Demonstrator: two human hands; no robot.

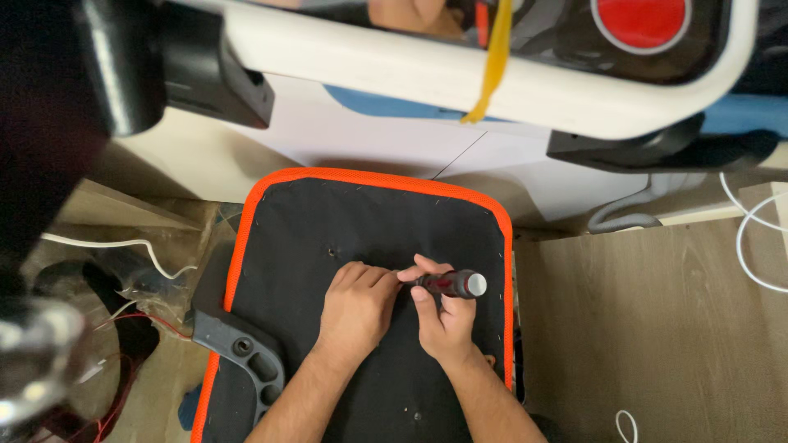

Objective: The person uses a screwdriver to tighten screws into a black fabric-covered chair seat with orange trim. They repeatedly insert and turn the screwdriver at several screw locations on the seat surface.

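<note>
A black seat panel with an orange rim lies underside-up below me. My right hand grips a screwdriver with a dark red and black handle, its grey butt end pointing right. My left hand rests knuckles-up on the black fabric, fingertips touching the screwdriver's tip end near the panel's middle. The tip itself is hidden between the fingers. A small screw hole shows in the fabric above my left hand.
A grey plastic armrest bracket sits at the panel's left edge. A white curved frame with a yellow strap spans the top. White cables lie right, red wires and a bag left, on wood floor.
</note>
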